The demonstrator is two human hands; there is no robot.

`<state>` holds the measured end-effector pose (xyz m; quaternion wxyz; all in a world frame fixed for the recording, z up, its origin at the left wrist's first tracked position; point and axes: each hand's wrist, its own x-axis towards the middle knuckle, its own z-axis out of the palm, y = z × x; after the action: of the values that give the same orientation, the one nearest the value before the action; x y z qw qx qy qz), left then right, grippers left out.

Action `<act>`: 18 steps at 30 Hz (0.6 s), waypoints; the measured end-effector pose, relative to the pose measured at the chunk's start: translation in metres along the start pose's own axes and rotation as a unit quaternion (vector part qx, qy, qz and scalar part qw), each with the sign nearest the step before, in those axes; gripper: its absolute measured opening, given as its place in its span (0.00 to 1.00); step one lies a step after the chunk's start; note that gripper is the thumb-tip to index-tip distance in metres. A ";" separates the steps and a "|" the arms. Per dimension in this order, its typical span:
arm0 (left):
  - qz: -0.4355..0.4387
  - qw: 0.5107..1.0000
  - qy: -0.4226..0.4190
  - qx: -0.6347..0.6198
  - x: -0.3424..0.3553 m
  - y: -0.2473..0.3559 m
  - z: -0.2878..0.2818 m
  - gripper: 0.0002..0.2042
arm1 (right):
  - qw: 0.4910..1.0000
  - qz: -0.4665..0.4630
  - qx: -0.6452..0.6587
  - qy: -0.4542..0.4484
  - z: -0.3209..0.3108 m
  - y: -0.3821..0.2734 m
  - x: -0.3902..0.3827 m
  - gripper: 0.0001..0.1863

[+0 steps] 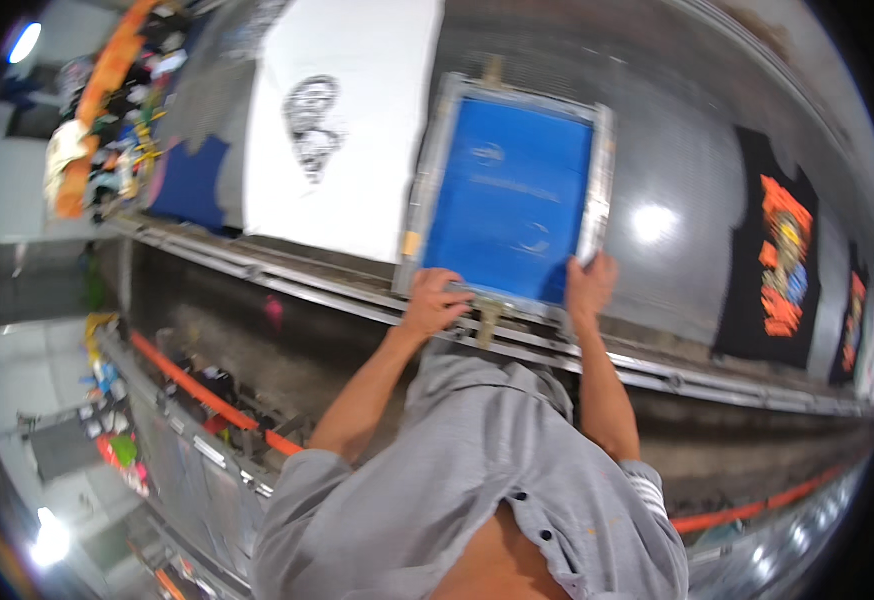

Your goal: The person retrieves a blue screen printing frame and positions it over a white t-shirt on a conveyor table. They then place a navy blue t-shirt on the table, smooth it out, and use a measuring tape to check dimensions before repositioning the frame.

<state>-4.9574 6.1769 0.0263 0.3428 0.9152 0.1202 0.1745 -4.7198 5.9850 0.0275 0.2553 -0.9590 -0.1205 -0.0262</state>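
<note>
Both hands, left hand (432,303) and right hand (589,285), grip the blue printing screen (507,200).

A rectangular printing screen (508,195), blue mesh in a grey metal frame, is seen at the surface's near edge.

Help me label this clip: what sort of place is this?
Probably a shirt printing workshop. Both hands, left hand and right hand, grip a metal-framed blue printing screen on a long table, beside a printed white shirt and a printed black shirt.
</note>
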 end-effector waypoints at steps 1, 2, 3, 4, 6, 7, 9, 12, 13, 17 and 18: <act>0.005 1.000 -0.008 -0.002 0.002 0.001 -0.001 0.15 | 0.999 0.001 0.003 -0.052 -0.001 0.008 0.005 0.30; 0.010 1.000 -0.017 -0.001 0.006 0.002 -0.002 0.15 | 1.000 -0.007 -0.012 -0.017 0.004 0.012 0.003 0.28; 0.040 0.999 -0.020 0.011 0.011 -0.001 -0.001 0.19 | 1.000 0.010 0.001 0.004 0.006 0.016 0.002 0.24; 0.012 1.000 -0.029 0.003 0.012 0.002 -0.001 0.17 | 0.999 -0.014 0.000 0.028 0.012 0.026 0.003 0.21; -0.007 1.000 -0.013 -0.005 0.010 0.006 -0.004 0.15 | 0.992 0.050 -0.006 -0.114 -0.010 0.004 0.008 0.29; -0.015 1.000 -0.008 -0.003 0.008 0.009 -0.007 0.14 | 0.995 0.030 -0.001 -0.093 -0.005 0.004 0.005 0.28; -0.028 1.000 0.000 -0.010 0.007 0.015 -0.007 0.13 | 0.999 -0.005 0.002 -0.044 0.003 0.015 0.004 0.27; -0.047 0.999 -0.001 -0.016 0.006 0.015 -0.006 0.13 | 0.999 -0.028 -0.009 -0.045 -0.007 0.005 0.004 0.25; -0.054 0.998 -0.004 -0.020 0.007 0.016 -0.005 0.13 | 0.998 -0.025 -0.016 -0.061 -0.013 0.002 0.005 0.25; -0.060 0.998 0.001 -0.015 0.009 0.015 0.002 0.13 | 0.998 -0.050 0.005 -0.024 0.001 0.020 0.008 0.25; -0.063 0.998 0.003 -0.016 0.008 0.016 0.003 0.13 | 0.998 -0.053 0.006 -0.021 0.003 0.022 0.009 0.25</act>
<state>-4.9471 6.1663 0.0366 0.3670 0.8997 0.1763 0.1574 -4.7062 5.9699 0.0153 0.2569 -0.9499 -0.1768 -0.0183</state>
